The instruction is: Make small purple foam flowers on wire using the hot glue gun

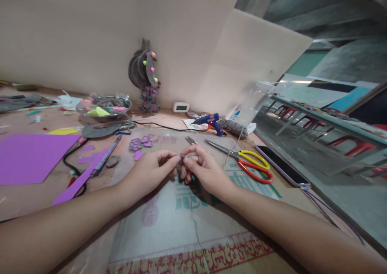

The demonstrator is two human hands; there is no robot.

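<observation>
My left hand and my right hand meet over the middle of the plastic sheet. Both are closed, thumbs and fingertips pinching a small dark purple piece between them. The fingers mostly hide its shape. Below the hands, a thin grey yarn strand trails down across the sheet. Just beyond my left hand lie several purple pieces edged in grey and a plain purple cutout. Scissors with yellow and red handles rest to the right of my right hand.
Purple sheet, purple strip and pen lie left. Behind are a tray of craft bits, a decorated hanging, a white timer, a blue glue gun and grey yarn. A phone lies near the right edge.
</observation>
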